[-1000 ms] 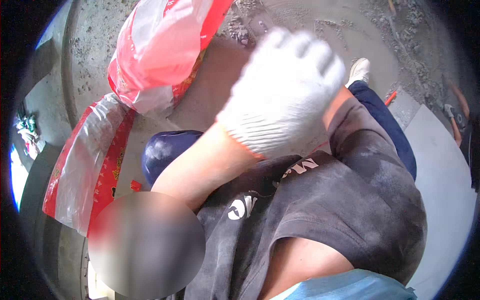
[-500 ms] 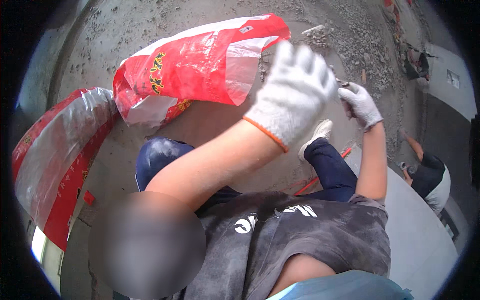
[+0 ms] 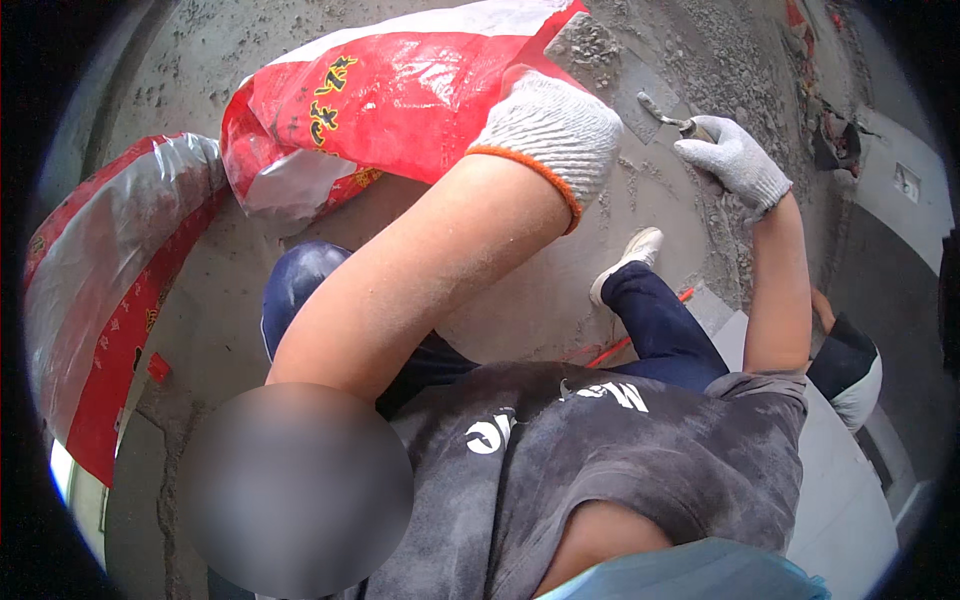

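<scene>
My left hand (image 3: pixel 552 135), in a white knit glove with an orange-edged cuff, reaches into the mouth of a red-and-white plastic bag (image 3: pixel 410 105). The bag's edge covers its fingers, so their grip is hidden. The bag lies on its side, filled out, across the floor ahead of me. In my right hand (image 3: pixel 738 165), gloved too, is the handle of a trowel (image 3: pixel 687 127). Its curved metal neck and flat grey blade point away to the left, low over the cement-smeared floor.
Another red-and-clear plastic bag (image 3: pixel 130 250) stretches along the left. Gravelly grey mix (image 3: pixel 745 70) is spread at the far right. A red strip (image 3: pixel 612 350) lies beside my right leg. At the right edge a co-worker (image 3: pixel 848 370) bends low near pale panels (image 3: pixel 840 500).
My left hand has moved from above the floor to the bag's mouth, its fingers now hidden. My right hand has shifted slightly right and farther away, and the trowel shows more clearly.
</scene>
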Action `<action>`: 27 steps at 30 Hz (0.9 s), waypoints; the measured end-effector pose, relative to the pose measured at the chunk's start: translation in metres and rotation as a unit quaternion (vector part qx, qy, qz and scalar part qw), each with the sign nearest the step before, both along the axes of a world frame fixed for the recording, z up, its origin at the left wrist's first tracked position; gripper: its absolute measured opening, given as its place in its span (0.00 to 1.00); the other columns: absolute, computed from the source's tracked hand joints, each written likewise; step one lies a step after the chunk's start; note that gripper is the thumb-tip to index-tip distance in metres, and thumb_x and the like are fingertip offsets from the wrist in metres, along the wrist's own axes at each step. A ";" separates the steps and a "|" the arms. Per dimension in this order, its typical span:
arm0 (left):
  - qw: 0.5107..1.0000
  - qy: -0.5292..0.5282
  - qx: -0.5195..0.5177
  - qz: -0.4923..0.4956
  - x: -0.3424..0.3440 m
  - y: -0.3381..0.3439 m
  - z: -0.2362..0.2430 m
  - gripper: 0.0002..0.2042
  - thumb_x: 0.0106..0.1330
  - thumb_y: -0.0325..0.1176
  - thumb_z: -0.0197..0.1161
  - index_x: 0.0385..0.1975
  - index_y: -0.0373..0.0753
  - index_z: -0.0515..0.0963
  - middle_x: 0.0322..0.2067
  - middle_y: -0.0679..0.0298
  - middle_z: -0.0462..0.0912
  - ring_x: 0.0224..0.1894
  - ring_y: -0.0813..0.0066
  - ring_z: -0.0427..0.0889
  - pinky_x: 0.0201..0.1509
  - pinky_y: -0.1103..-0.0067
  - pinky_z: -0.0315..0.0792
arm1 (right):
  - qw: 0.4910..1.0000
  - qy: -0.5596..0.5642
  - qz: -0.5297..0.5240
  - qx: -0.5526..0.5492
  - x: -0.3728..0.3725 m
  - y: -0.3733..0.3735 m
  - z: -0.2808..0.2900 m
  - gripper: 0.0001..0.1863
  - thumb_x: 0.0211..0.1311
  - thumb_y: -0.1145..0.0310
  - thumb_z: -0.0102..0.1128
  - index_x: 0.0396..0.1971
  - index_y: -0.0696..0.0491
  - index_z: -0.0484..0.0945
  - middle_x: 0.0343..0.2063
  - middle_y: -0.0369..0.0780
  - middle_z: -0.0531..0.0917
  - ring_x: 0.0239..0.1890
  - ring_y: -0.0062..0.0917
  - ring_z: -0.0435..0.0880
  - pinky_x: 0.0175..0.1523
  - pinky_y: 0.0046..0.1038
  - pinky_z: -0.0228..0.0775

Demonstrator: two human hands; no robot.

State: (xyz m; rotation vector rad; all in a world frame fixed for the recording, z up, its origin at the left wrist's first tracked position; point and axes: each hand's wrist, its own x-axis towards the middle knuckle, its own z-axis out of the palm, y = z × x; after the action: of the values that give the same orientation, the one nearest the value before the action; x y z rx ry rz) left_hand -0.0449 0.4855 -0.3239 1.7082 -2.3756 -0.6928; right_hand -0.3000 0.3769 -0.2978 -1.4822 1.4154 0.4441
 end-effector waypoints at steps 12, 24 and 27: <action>0.999 -0.005 -0.042 -0.010 0.004 -0.004 -0.002 0.09 0.60 0.29 0.56 0.38 0.39 0.78 0.26 0.51 0.84 0.29 0.53 0.86 0.33 0.61 0.79 | 0.748 0.139 0.385 -0.522 0.129 0.011 -0.021 0.08 0.56 0.62 0.57 0.24 0.49 0.80 0.25 0.44 0.85 0.28 0.38 0.85 0.35 0.39 0.77; 0.998 -0.008 -0.017 0.061 0.025 -0.023 0.002 0.06 0.63 0.29 0.55 0.34 0.34 0.76 0.25 0.50 0.81 0.31 0.52 0.82 0.37 0.64 0.76 | 0.887 -0.020 -0.369 -0.279 -0.070 0.153 -0.221 0.22 0.62 0.50 0.63 0.42 0.56 0.80 0.27 0.36 0.83 0.27 0.23 0.80 0.33 0.30 0.72; 0.997 0.002 -0.033 0.064 0.027 -0.027 0.000 0.05 0.63 0.29 0.56 0.33 0.34 0.76 0.24 0.51 0.80 0.30 0.53 0.81 0.37 0.65 0.75 | 0.897 0.144 -0.418 0.018 -0.055 0.265 -0.263 0.35 0.59 0.42 0.61 0.49 0.62 0.79 0.33 0.46 0.85 0.37 0.34 0.83 0.47 0.36 0.73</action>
State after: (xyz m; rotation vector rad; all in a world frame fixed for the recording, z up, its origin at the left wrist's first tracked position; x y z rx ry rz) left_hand -0.0183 0.4588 -0.3240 1.8111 -2.2356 -0.5917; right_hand -0.3552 0.6422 -0.5609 -0.6649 2.0993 0.1359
